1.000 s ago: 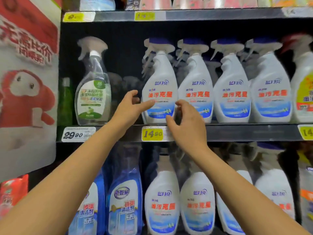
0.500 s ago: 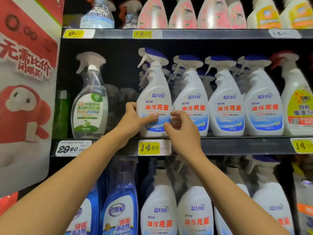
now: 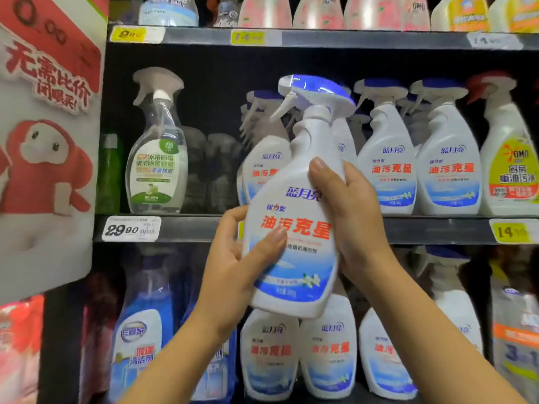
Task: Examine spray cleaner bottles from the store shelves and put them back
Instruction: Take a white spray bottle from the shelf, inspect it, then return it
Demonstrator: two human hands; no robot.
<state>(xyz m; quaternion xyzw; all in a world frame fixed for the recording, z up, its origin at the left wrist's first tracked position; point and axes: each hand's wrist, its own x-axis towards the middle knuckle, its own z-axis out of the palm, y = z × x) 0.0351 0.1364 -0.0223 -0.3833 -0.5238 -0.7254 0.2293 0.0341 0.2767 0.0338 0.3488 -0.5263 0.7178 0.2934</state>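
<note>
Store shelving (image 3: 364,39): your white spray bottle (image 3: 294,225) held in front of the middle shelf rail (image 3: 186,228).
Left hand (image 3: 233,272) and right hand (image 3: 355,217) both grasp it; opaque, axis near upright, nozzle pointing left.

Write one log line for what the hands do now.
stage: examining | left hand: holds blue-topped white plastic spray bottle | right hand: holds same bottle | bottle: off grey shelf, tilted

Left grip (image 3: 233,266) raised, clasping low, thumb across front, right grip (image 3: 354,223) raised higher, fingers curled
</note>
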